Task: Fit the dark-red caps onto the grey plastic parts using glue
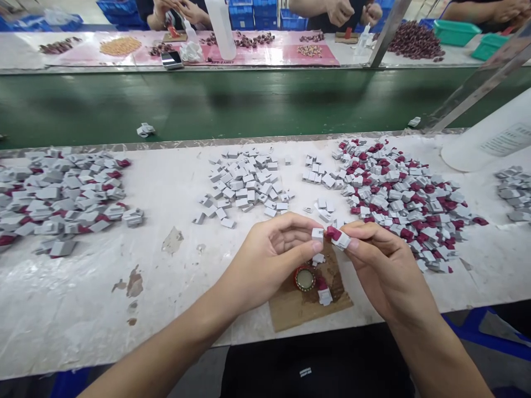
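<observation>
My left hand [274, 257] pinches a small grey block [317, 234] between thumb and fingertips. Just to its right, my right hand [384, 262] grips a grey and dark red part [338, 237], its red end turned toward the block. Below the hands lies a brown cardboard piece [290, 312] on the white table. On the cardboard are a round cap [305, 278] with a red rim and another grey and red part [324, 295]. A heap of plain grey blocks [249, 182] sits beyond my left hand.
Grey and red parts form piles at the right [398, 193] and left [62, 193]. A white bottle [489, 132] leans in at right. Past the green strip [249, 105], people's hands work at another table with dark red parts [415, 41].
</observation>
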`<state>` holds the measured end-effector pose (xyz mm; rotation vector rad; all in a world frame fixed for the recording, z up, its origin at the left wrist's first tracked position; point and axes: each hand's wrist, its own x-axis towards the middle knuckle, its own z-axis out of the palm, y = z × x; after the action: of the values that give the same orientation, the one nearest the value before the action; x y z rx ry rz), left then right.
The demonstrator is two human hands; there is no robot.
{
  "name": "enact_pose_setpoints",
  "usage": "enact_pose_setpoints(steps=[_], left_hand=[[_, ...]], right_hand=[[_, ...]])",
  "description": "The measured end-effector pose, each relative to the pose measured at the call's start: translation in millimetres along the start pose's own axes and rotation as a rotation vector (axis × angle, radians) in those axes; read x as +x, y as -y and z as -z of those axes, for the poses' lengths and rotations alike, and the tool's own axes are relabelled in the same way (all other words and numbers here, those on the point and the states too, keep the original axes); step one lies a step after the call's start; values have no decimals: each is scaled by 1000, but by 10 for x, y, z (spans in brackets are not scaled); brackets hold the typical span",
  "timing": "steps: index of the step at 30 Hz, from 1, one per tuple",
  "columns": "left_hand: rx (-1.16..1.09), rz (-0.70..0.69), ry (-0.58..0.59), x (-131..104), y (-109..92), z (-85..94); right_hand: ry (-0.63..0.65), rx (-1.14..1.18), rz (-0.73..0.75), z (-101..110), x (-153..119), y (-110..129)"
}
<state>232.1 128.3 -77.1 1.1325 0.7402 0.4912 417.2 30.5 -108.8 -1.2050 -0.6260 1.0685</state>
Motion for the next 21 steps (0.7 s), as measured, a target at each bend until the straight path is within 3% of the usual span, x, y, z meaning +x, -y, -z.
enact_pose_setpoints(steps=[10, 15, 18, 21], left_hand=[[97, -15, 46, -10, 23, 43], [184, -70, 71, 8, -98, 35], [406, -172, 68, 166, -282, 62], [701, -264, 25, 514, -534, 164]], right_hand=[[204, -192, 51, 32, 14, 147], [231, -162, 63, -9, 80, 231], [241, -263, 58, -34, 216, 356], [202, -529, 94, 34, 580, 609]])
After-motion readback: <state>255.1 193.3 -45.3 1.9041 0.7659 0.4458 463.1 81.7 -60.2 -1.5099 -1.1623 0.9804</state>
